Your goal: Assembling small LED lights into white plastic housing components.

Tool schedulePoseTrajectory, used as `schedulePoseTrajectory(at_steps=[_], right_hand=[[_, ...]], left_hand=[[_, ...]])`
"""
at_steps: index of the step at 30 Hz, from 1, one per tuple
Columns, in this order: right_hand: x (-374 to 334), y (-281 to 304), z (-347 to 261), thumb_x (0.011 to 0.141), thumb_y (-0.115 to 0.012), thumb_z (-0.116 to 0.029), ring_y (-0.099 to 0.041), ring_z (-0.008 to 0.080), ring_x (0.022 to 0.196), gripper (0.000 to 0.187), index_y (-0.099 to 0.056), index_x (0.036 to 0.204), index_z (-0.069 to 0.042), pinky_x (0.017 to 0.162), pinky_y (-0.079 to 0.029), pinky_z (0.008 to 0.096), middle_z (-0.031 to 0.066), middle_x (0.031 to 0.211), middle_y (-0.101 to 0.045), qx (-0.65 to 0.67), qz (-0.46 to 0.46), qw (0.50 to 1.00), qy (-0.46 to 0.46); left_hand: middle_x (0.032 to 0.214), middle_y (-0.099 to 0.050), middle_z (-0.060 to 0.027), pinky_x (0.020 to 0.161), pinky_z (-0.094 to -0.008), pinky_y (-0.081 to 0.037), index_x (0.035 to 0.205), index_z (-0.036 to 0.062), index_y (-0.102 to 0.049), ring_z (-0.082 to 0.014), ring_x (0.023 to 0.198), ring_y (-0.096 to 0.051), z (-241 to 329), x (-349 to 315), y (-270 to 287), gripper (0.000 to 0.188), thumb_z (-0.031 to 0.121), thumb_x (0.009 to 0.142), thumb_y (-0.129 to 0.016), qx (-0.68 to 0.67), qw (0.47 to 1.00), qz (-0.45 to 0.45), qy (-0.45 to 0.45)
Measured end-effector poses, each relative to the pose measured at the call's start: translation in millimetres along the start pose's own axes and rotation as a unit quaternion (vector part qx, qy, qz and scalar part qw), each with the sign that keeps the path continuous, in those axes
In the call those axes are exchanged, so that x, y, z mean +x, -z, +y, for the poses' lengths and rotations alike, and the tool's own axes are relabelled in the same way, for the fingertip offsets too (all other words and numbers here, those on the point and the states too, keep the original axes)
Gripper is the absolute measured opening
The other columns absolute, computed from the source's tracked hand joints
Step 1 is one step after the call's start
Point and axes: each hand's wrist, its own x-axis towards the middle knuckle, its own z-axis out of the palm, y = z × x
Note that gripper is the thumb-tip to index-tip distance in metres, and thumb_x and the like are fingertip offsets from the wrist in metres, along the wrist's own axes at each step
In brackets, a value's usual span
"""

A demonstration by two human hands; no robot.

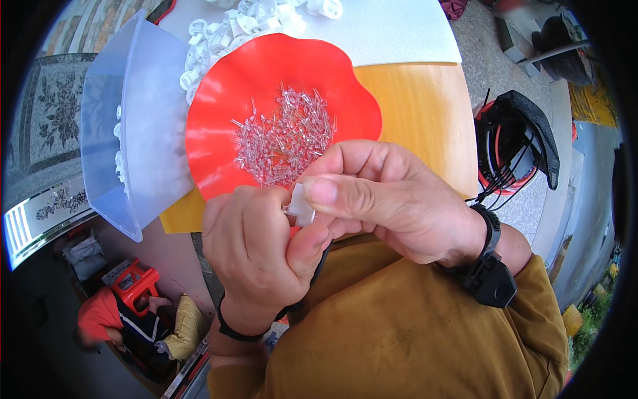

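A small white plastic piece (301, 206) is pinched between my two hands, just in front of a red wavy-rimmed bowl. My right hand (399, 203) grips it from the right, thumb on top. From the left, my left hand (259, 249) has its fingers curled around the other side. A tiny shiny bit shows at the left fingertips, too small to make out surely. The red bowl (219, 126) holds a heap of clear LEDs (286, 136) with thin wire legs. My fingers cover part of its near rim.
White plastic parts (249, 20) lie piled behind the bowl on a white sheet (399, 30) over the wooden table (425, 120). A translucent bluish bin (149, 133) with a few white parts stands left. Right of the table is a black-and-red bag-like item (515, 143). A person (103, 316) sits lower left near a red stool (136, 286).
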Motion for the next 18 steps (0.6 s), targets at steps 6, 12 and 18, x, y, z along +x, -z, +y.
schedulePoseTrajectory(at_steps=[6,12,18], right_hand=[[0.5,-1.4,-2.6,0.09,-0.06,-0.021,-0.063,0.0126,0.082,0.025,-0.056,0.105,-0.002,0.075,-0.053,0.0266,0.0061,0.093,-0.063,-0.03,0.013,0.999,-0.016],[2.2,-2.0,1.5,0.085,-0.067,-0.023,-0.06,0.008,0.072,0.027,-0.057,0.097,-0.001,0.066,-0.05,0.0204,0.005,0.086,-0.065,0.027,0.013,1.0,-0.006],[1.8,-2.3,2.5,0.085,-0.067,-0.022,-0.06,0.0087,0.072,0.027,-0.058,0.098,0.0,0.067,-0.05,0.0205,0.0056,0.086,-0.065,0.033,0.023,0.999,-0.001]], left_hand=[[0.066,-0.049,-0.0077,0.053,-0.036,-0.036,0.084,0.0023,-0.054,-0.0251,0.054,-0.049,-1.7,1.3,0.8,0.046,0.047,0.091,-0.045,0.004,1.0,0.014,0.01],[0.066,-0.05,-0.0083,0.053,-0.036,-0.036,0.085,0.0009,-0.055,-0.0252,0.054,-0.049,-2.8,-2.2,1.0,0.048,0.048,0.089,-0.049,0.004,1.0,0.018,0.009],[0.061,-0.045,-0.0078,0.05,-0.0363,-0.032,0.08,0.0019,-0.053,-0.0256,0.051,-0.045,-5.0,-0.6,4.9,0.048,0.049,0.088,-0.05,0.009,1.0,-0.006,0.001]])
